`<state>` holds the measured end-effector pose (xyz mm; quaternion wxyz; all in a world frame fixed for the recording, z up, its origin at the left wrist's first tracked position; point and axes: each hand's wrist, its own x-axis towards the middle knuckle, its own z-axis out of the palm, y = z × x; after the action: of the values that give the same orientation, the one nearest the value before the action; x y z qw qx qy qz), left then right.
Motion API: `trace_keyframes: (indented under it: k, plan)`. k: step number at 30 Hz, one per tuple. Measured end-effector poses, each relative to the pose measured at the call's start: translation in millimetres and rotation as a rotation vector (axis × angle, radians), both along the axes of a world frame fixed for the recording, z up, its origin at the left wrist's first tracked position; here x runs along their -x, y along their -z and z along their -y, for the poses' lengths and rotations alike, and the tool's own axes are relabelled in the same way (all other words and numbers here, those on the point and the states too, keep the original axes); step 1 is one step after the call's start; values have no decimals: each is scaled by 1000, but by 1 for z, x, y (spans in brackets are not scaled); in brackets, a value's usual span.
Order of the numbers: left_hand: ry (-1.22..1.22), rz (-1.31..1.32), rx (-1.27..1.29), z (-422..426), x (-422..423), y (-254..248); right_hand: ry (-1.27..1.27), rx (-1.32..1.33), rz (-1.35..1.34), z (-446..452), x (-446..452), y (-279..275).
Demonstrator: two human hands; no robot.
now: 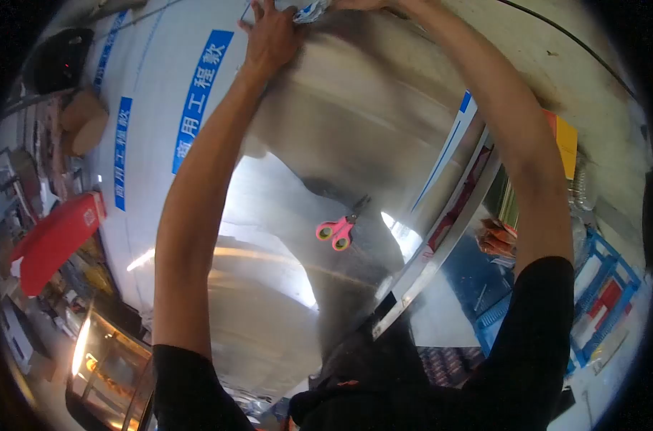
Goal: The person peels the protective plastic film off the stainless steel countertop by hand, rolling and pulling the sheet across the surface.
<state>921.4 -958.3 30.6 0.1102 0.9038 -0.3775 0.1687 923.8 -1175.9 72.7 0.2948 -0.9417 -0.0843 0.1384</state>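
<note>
Both my arms reach forward over a shiny metal sheet point(355, 108). My left hand point(272, 36) is at the top, at the far edge of the sheet, with some fingers apart and its fingertips beside a crumpled blue and white film point(312, 11). My right hand point(366, 3) is mostly cut off by the top edge, near the other side of that film; its fingers are not clear. Pink-handled scissors point(337, 233) lie on the sheet nearer my body, touched by neither hand.
White film with blue printed labels point(203, 100) covers the surface at left. A red box point(59, 241) lies further left. At right are a metal strip point(441, 248), a yellow and orange box point(565, 144) and a blue plastic basket point(613, 262). A glowing lamp-like object point(111, 370) sits lower left.
</note>
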Motion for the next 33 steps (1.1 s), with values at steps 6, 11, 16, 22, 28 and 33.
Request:
trace_keyframes:
  k: [6, 11, 16, 22, 28, 33]
  plan:
    - [35, -223, -223, -1, -25, 3, -241, 239, 216, 22, 3, 33]
    - [335, -271, -185, -8, -51, -3, -27, 33, 614, 9, 24, 47]
    - [386, -296, -239, -6, -73, -6, 226, 44, 437, -17, 23, 36]
    - [564, -432, -200, -11, -86, -32, 289, 244, 635, -14, 9, 75]
    - [469, -412, -278, -15, -92, -24, 330, 184, 820, -20, 29, 68]
    - [359, -595, -286, -4, -107, -40, 401, 305, 399, -30, 31, 67]
